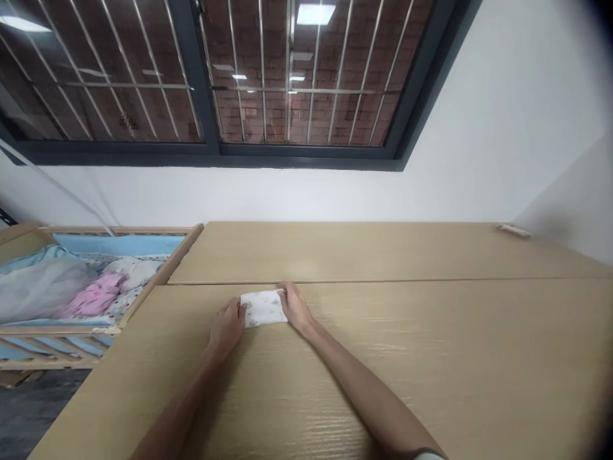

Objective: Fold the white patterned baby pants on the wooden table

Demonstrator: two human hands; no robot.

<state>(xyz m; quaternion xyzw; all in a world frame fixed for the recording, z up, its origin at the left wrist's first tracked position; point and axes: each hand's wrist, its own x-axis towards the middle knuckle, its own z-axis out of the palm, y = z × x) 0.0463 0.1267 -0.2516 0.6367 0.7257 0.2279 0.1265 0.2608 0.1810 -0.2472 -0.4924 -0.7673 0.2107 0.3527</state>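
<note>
A small folded white cloth (263, 308) with a faint printed pattern lies on the pale wooden tabletop (383, 358), just in front of the seam between two boards. My left hand (228, 324) grips its left edge, thumb on top and fingers behind. At the opposite end, my right hand (294, 306) pinches the cloth's right edge between thumb and fingers. Both forearms reach forward over the table. Whether the cloth rests flat or is slightly raised, I cannot tell.
Left of the table stands a wooden crib (158, 275) with blue padding, a pink cloth (96, 295) and other bedding inside. A small flat object (514, 230) sits at the table's back right. Behind rise a white wall (306, 195) and a barred window (306, 156).
</note>
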